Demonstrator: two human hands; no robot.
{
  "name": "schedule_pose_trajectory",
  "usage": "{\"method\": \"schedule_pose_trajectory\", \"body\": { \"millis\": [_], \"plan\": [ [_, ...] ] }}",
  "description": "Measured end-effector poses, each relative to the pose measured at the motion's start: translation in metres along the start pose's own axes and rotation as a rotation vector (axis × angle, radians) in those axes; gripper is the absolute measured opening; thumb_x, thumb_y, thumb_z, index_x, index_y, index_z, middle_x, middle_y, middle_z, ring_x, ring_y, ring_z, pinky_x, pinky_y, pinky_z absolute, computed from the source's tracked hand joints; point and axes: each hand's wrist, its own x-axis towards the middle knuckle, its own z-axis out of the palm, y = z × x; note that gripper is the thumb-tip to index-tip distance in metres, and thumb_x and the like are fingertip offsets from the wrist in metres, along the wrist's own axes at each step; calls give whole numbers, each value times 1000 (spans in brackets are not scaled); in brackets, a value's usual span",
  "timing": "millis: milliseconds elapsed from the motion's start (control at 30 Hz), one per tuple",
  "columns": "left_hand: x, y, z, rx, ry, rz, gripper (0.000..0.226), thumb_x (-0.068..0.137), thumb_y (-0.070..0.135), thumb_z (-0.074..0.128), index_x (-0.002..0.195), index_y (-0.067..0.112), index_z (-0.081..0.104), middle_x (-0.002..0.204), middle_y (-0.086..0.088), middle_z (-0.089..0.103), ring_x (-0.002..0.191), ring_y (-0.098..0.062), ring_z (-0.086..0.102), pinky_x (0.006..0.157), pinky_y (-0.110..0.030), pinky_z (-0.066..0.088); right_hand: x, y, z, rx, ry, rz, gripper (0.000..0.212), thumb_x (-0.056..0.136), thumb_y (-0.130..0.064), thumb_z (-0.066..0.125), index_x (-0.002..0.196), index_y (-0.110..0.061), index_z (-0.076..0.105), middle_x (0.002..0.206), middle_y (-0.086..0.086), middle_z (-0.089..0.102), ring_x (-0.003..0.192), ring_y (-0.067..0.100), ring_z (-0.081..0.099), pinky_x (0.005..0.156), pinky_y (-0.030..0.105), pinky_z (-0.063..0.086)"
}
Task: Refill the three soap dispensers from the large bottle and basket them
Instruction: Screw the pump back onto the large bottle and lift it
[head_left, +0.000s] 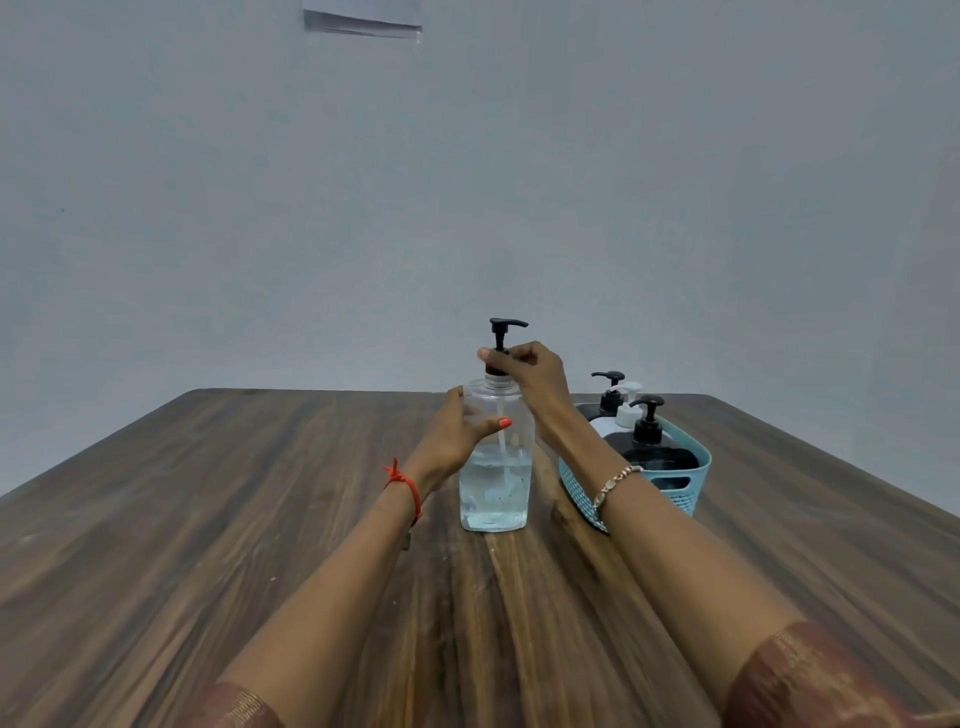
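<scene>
Clear plastic, the bottle stands upright on the wooden table, roughly half full of pale liquid. My left hand curls round its upper body, and my right hand pinches the black pump at the neck. Just to its right, behind my right forearm, the teal basket holds three upright dispensers, two black and one white.

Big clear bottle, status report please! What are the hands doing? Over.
Left hand grips clear bottle, upright, part full. Right hand pinches its pump collar. Three dispensers sit in blue basket beside it.
</scene>
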Motion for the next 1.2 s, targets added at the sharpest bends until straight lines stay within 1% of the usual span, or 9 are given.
{"method": "schedule_pose_trajectory", "body": {
  "millis": [133, 267, 400, 600, 800, 900, 1033, 1100, 1200],
  "plan": [
    [1, -1, 1, -5, -16, -11, 84, 75, 38, 73, 141, 14, 27, 137, -11, 45, 124, -28, 46, 104, -49, 41, -1, -4, -11, 58, -90, 29, 14, 80, -13, 69, 92, -6, 70, 87, 8, 70, 80, 12, 65, 83, 24, 47],
    [0, -2, 0, 3, -11, -10, 86, 75, 40, 73, 142, 15, 26, 139, -10, 44, 125, -27, 45, 105, -48, 41, -3, -4, 0, -107, 11, -37, 28, 65, -17, 83, 85, -7, 66, 77, -3, 67, 70, 5, 63, 65, 14, 49],
    [-1, -4, -4, -12, -3, 3, 72, 78, 35, 72, 136, 14, 34, 131, -6, 51, 117, -22, 51, 101, -43, 45, 1, -6, -4, 9, -105, 31, 20, 81, -15, 67, 97, -3, 65, 90, 7, 67, 81, 13, 61, 75, 21, 44],
    [2, -3, -2, 28, -24, 3, 100, 53, 64, 72, 135, 18, 38, 129, -2, 55, 116, -21, 54, 99, -46, 47, 1, -4, -9, -37, -16, -8, 25, 67, -10, 80, 90, -2, 71, 82, 7, 71, 75, 14, 68, 78, 22, 52],
    [0, -1, -1, 43, -24, -21, 106, 54, 62, 71, 141, 19, 29, 139, -7, 46, 124, -25, 46, 104, -48, 42, 2, -5, -8, -126, -146, 15, 26, 79, -12, 71, 103, -2, 66, 92, 5, 67, 79, 5, 62, 75, 15, 45],
    [1, -1, 1, 48, -5, -13, 109, 49, 68, 69, 140, 19, 31, 137, -6, 48, 122, -23, 49, 103, -47, 43, -1, -2, -4, -129, -74, 3, 27, 79, -11, 71, 104, 0, 67, 96, 9, 68, 83, 11, 62, 79, 20, 44],
    [9, -14, 3, 44, 26, 0, 109, 49, 76, 69, 137, 21, 36, 133, -3, 54, 120, -21, 53, 100, -47, 46, -6, 0, 6, -135, 71, -46, 22, 77, -12, 74, 95, -2, 69, 87, 9, 69, 74, 12, 62, 64, 8, 46],
    [24, -33, 2, 48, 13, 11, 105, 50, 78, 68, 133, 21, 41, 128, -1, 57, 117, -19, 56, 97, -47, 48, -8, 3, 14, -198, 157, -77, 20, 76, -15, 74, 92, -2, 71, 89, 12, 71, 74, 15, 62, 65, 14, 48],
    [42, -53, 2, 71, -19, -2, 95, 57, 76, 68, 125, 15, 46, 120, -7, 60, 111, -25, 58, 93, -51, 50, -12, 6, 24, -323, 254, -112, 23, 78, -24, 73, 93, -6, 72, 93, 12, 73, 89, 24, 65, 89, 38, 49]
  ]
}}
